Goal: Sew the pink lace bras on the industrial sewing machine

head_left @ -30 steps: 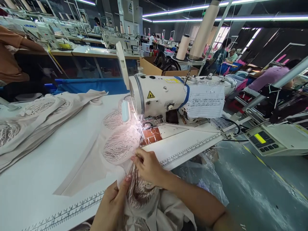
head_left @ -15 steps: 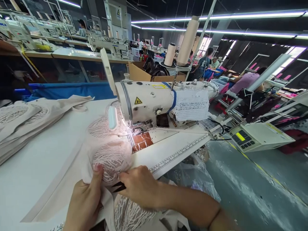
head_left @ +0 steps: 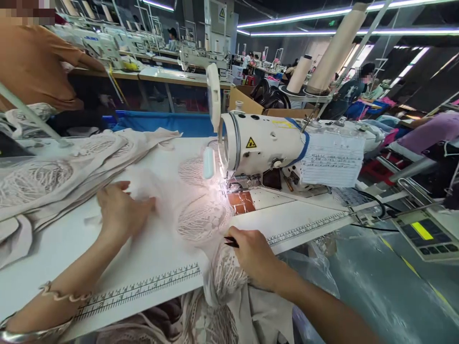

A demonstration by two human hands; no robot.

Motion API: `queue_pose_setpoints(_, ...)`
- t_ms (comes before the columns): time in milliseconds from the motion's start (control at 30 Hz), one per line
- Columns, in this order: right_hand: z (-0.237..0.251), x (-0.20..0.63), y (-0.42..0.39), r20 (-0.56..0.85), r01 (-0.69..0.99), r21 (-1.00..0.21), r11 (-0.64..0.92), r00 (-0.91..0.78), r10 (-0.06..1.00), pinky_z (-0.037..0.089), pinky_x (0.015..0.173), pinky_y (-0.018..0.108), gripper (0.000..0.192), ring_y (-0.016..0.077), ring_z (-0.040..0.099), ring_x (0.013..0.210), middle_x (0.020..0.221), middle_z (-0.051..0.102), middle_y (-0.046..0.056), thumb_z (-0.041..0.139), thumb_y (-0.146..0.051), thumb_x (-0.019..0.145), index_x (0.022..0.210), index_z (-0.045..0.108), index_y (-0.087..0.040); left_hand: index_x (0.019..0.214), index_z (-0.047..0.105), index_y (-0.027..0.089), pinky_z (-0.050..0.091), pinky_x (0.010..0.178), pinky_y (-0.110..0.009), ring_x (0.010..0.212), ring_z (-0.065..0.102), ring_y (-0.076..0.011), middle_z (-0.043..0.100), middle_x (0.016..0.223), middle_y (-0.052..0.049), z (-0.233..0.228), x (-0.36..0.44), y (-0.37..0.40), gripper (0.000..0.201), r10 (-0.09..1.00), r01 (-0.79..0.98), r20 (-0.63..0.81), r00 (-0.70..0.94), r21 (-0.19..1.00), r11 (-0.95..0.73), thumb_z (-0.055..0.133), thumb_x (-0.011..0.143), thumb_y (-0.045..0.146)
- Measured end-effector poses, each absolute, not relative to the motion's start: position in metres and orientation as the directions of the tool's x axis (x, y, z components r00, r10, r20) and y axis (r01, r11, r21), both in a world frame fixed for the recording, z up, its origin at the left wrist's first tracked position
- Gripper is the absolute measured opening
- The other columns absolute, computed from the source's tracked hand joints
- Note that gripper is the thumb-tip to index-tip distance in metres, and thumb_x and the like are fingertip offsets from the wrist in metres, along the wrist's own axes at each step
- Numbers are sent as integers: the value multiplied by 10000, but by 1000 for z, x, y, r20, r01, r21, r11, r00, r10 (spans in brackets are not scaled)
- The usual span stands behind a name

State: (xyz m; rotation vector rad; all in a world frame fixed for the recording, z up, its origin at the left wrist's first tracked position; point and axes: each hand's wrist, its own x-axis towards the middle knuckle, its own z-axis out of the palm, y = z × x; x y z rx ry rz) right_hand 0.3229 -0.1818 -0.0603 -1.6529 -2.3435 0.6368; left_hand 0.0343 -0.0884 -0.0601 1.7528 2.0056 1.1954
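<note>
White sewing machine (head_left: 265,148) on the tabletop (head_left: 53,243), paper sheet (head_left: 332,160) taped to its arm. Stack of beige pieces (head_left: 53,167) far left. Control panel (head_left: 426,234) at right. Thread cones (head_left: 332,52) behind. Cardboard box (head_left: 247,102) beyond. Person in orange shirt (head_left: 32,67) upper left.

Dim hall, ceiling light strips (head_left: 322,16).

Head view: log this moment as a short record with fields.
setting: sewing workshop, rows of machines
left hand: flat on the pale lace fabric, spread on the white table
right hand: at the table's front edge, gripping a small dark tool and fabric
sewing machine: lamp lit over the fabric
fabric stack: far left of table
</note>
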Motion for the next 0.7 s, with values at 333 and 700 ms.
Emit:
queue_pose_setpoints(333,27,364,-143,-296,733,-356,579,-677,674,287,580,256,108,155,570,648,710,671,2,706,-153,852,753,677,-187,1335,533,110,394,1121,-555,1373,459,-341,532,1455,-188,-81,155,-120,393,423,385,229,877,193,-902,489,982,275)
queue_pose_setpoints(700,-65,354,-77,153,920,-273,281,-246,957,422,715,267,169,200,658,893,1038,722,53,602,-146,879,1027,655,-210,1039,607,131,569,834,-413,892,694,-237,721,992,-109,-81,163,-86,218,504,450,333,797,231,-863,418,1005,233)
